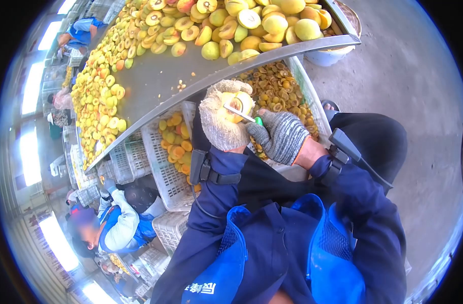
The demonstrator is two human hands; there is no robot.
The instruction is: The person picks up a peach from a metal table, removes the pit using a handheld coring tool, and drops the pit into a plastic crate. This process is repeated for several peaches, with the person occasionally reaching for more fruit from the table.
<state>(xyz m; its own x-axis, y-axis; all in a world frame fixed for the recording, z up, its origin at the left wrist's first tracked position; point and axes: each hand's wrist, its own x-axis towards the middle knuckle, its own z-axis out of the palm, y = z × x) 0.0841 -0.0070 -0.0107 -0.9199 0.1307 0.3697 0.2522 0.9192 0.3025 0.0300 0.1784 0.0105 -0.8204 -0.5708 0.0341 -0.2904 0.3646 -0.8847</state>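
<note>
My left hand (222,115), in a thick off-white knit glove, is closed around a yellow peach half (240,103) with its cut face turned up. My right hand (282,134) wears a grey knit glove and grips a knife (259,121) by its green handle. The metal blade lies across the peach's cut face, over the pit area. Both hands are just below the metal table's near edge, above a crate (312,96) holding many brownish-orange peach pits (277,86).
Halved and whole-looking peaches (201,33) are heaped on the metal table (155,76). A white crate (163,172) of peach halves stands under its edge at the left. Another person (117,223) sits at the lower left. A white bucket (329,57) stands behind the table's right corner.
</note>
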